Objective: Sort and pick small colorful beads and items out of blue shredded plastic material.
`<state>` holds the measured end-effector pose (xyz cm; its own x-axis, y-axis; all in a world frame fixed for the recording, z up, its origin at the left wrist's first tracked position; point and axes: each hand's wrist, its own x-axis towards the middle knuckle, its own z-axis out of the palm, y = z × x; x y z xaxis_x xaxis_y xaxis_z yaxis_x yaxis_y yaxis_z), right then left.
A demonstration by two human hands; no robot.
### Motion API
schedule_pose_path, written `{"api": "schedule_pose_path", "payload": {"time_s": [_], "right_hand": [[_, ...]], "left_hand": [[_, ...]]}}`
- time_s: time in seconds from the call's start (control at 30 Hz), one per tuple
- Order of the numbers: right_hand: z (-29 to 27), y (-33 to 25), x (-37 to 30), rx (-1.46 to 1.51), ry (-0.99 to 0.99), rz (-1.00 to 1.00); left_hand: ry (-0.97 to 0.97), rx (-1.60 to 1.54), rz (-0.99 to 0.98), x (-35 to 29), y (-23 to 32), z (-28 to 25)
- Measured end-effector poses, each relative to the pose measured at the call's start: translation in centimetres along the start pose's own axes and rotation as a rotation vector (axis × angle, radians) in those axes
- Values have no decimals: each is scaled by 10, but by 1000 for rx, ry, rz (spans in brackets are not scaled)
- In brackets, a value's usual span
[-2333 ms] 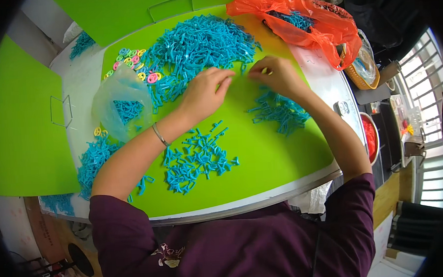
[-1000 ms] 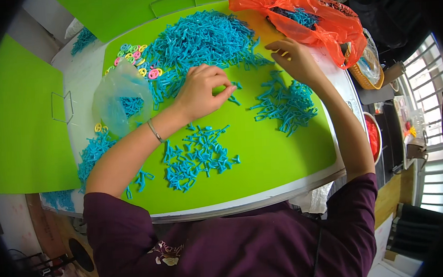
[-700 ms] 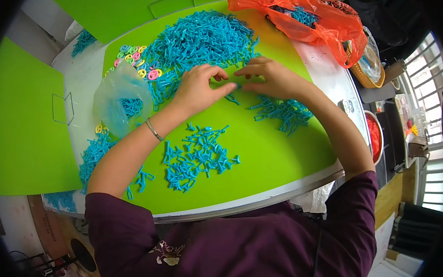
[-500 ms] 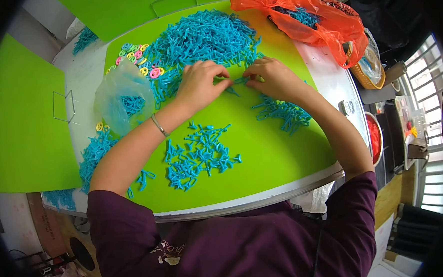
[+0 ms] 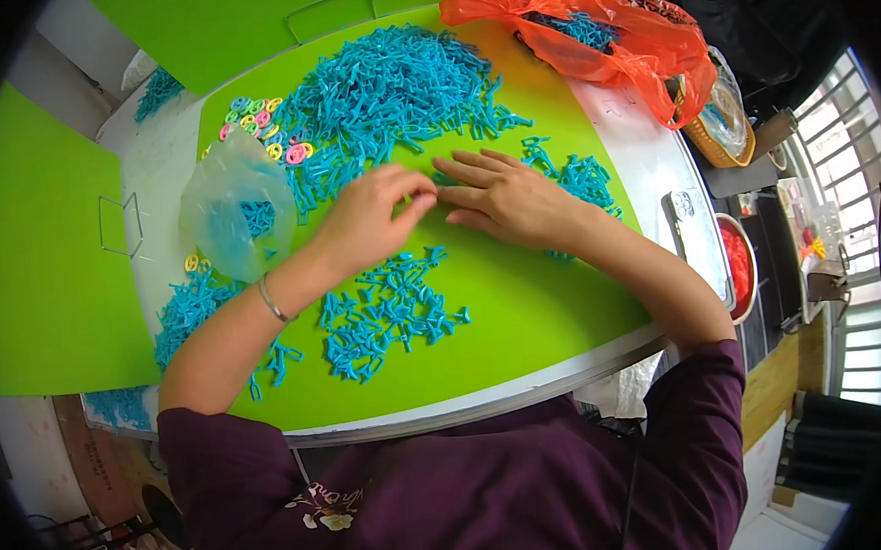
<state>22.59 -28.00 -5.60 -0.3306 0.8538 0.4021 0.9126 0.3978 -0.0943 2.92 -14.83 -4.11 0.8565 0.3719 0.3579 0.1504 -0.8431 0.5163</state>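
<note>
My left hand [image 5: 376, 217] is over the green board [image 5: 523, 320], thumb and forefinger brought together. Whatever those fingertips hold is too small or hidden to make out. Close beside it, my right hand [image 5: 516, 201] is held flat with fingers stretched out, its fingertips near the left one's. Small blue plastic clips form a large pile [image 5: 391, 88] beyond both hands. A looser group of blue pieces [image 5: 388, 318] lies nearer me, below my left wrist. More blue pieces [image 5: 583, 180] are scattered beyond my right hand, partly covered by it.
Coloured plastic rings [image 5: 253, 118] and a translucent bag [image 5: 222, 202] with blue pieces are at the left. Another blue heap [image 5: 188, 313] lies by my left forearm. An orange-red plastic bag [image 5: 639, 65] and a yellow basket [image 5: 717, 141] stand at the far right.
Both hands have come nearer to me, the right one also leftward. My right hand has gone from a pinch to spread fingers. The small blue piece between the hands no longer shows.
</note>
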Motion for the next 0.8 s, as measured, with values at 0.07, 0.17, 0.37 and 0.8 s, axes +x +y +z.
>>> {"api": "schedule_pose_path", "payload": {"time_s": [0.07,0.17,0.37,0.8], "right_hand": [[2,7,-14,7,-10,54],[-43,-5,-28,24,-241,120],[-38,47,-20,104,60,293],[-37,83,-37,176,159,579]], "left_hand": [[-148,-51,82,-12,9,-1],[-232,-27,150,-32,13,-14],[-169,33,326,-18,19,-9],[-34,54,55,64,-19,38]]}}
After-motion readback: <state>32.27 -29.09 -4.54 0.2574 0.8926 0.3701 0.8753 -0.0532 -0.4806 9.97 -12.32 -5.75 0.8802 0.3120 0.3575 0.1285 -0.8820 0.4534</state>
